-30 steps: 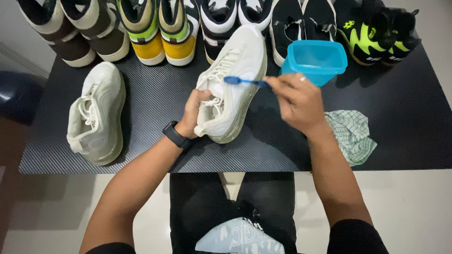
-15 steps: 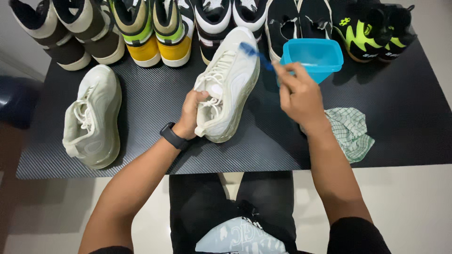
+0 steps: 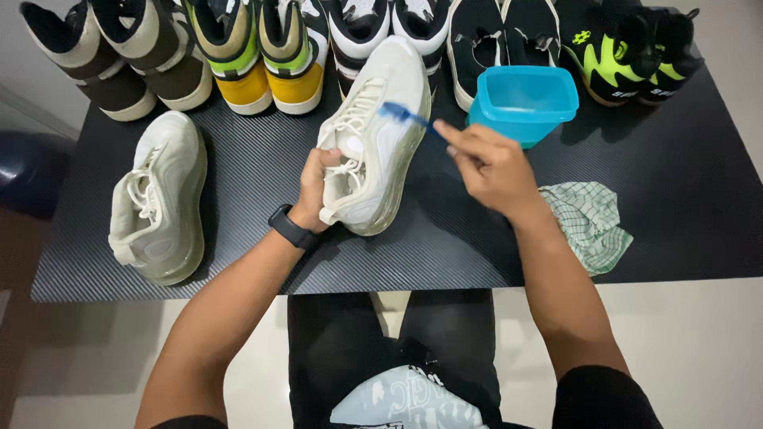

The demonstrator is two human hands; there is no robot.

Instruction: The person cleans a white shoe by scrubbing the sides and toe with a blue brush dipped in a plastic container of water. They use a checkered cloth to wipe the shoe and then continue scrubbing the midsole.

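A black table fills the view, its far edge lined with a row of shoes: brown and cream high-tops at the left, yellow and green ones, black and white, plain black, then black with neon green at the right. On the left part of the table a pale sneaker lies alone, well apart from the hands.

Near the middle, its mate, the white sneaker, rests tilted on its side with the toe pointing away. The left hand has its fingers clamped on the heel end by the laces; a black watch sits on that wrist. The right hand has its fingers pinched together on a blue toothbrush, whose head touches the upper of the white sneaker.

Just behind the right hand stands an open blue tub. A green checked cloth lies crumpled beside the right wrist.
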